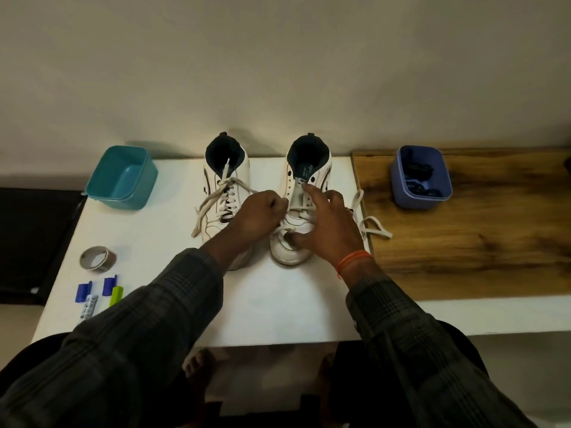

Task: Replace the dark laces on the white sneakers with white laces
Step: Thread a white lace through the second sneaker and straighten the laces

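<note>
Both hands work at the right sneaker (pixel 296 211), which stands beside the left sneaker (pixel 227 196) at the back edge of the white worktop (pixel 278 304), toes toward the person. By the look of it the left sneaker is already fully laced in white, while the right one is threaded only at its lower eyelets, so the step in hand is lacing the second shoe. Curled almost into a fist, the left hand (pixel 258 216) seems to pinch the white lace (pixel 370 223) at the shoe's inner side, though the pinch itself is hidden. Fingers spread, the right hand (pixel 329 220) rests on the tongue and toe area, steadying the shoe; the lace's free end trails onto the wooden board (pixel 463 242). Next the lace tip must be fed through the next open eyelet. Dark laces appear to lie in the blue tub (pixel 420 177).
</note>
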